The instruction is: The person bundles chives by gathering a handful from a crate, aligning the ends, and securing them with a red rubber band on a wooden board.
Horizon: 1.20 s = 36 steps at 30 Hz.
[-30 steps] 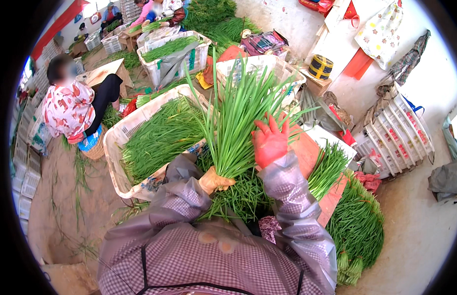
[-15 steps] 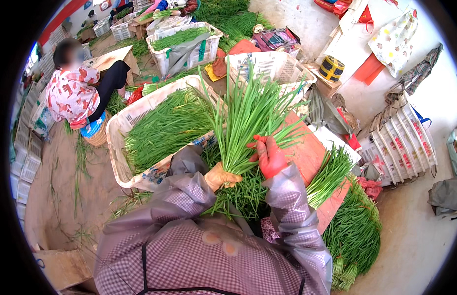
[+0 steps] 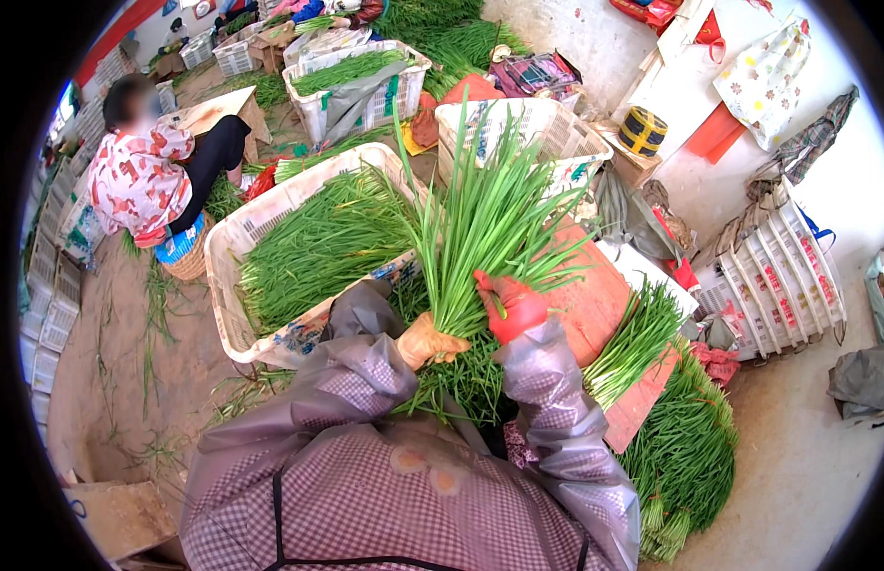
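Observation:
My left hand, in a tan glove, is closed around the lower stems of an upright bunch of garlic chives, whose leaves fan out above it. At the right side of that bunch is my right hand in a red glove. Its fingers are curled in, with a bit of yellowish-green leaf showing at them. Beside my right forearm, a smaller bundle of chives lies on a reddish board. Loose chives lie beneath my hands.
Ahead to the left stands a white crate filled with chives. Another white crate stands beyond the bunch. Bundled chives are heaped at my right. A person sits at the far left. A white crate leans near the right wall.
My right hand has moved slightly left and down, closer to the stems, and its fingers have curled in. My left hand holds the bunch in the same place.

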Tool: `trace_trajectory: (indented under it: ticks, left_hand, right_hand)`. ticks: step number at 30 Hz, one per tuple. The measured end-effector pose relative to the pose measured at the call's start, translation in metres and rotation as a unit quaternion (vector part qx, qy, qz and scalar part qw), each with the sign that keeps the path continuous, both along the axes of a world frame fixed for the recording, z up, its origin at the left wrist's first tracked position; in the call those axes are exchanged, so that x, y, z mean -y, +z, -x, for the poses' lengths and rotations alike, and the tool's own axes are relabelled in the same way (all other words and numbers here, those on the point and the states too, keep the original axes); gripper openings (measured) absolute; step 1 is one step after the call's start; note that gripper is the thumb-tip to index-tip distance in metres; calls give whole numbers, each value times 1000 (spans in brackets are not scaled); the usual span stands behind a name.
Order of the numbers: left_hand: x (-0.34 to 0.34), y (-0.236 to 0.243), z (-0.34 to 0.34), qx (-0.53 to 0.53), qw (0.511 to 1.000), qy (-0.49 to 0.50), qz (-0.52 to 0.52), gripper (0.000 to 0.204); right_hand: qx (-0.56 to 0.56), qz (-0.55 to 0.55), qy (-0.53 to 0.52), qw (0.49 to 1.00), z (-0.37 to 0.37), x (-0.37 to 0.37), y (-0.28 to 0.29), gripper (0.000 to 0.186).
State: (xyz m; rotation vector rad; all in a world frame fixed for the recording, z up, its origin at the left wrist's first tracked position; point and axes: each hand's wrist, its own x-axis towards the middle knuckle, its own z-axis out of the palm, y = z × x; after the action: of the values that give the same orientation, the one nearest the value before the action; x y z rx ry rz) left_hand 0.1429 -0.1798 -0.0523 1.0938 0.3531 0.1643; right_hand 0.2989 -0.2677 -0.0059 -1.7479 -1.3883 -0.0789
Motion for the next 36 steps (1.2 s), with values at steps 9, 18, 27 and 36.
trace_trajectory:
  ticks: [9, 18, 27, 36]
  left_hand:
    - [2, 2, -1, 13, 999, -6, -42, 27]
    - [-21, -9, -7, -15, 997, 21, -69, 28]
    - [-21, 9, -49, -101, 822, 56, -558, 37]
    - [-14, 43, -37, -120, 630, 104, -760, 39]
  right_hand:
    - [-488, 104, 46, 865, 3, 10, 21, 9]
    - [-328, -128, 66, 933, -47, 71, 67, 17]
    - [-325, 352, 122, 869, -17, 81, -96, 92]
    - [-801, -274, 100, 522, 23, -10, -59, 41]
